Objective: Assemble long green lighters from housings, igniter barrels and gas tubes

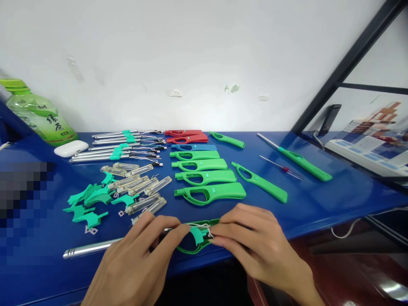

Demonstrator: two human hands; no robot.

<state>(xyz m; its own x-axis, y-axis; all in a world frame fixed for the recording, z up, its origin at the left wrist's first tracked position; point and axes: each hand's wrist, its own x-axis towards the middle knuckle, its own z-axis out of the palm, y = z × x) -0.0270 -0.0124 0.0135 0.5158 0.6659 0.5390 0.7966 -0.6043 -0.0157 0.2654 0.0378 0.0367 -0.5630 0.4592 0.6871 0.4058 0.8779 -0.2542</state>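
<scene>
A green lighter shell (190, 250) lies open at the table's front edge, with a teal trigger (198, 236) and white wires inside it. My left hand (137, 255) is closed on the shell's front end, where a silver metal tube (91, 249) sticks out to the left. On the right, my right hand (255, 242) pinches at the wires and the shell's handle part, its fingertips beside the trigger. Whatever lies under my fingers is hidden.
Green shells (223, 192), red shells (188, 138), clear fuel tanks (137, 185), teal triggers (91, 216) and metal tubes (111, 148) lie beyond my hands. A screwdriver (285, 169) and an assembled lighter (306, 165) are right; a bottle (41, 114) and white case (70, 148) left.
</scene>
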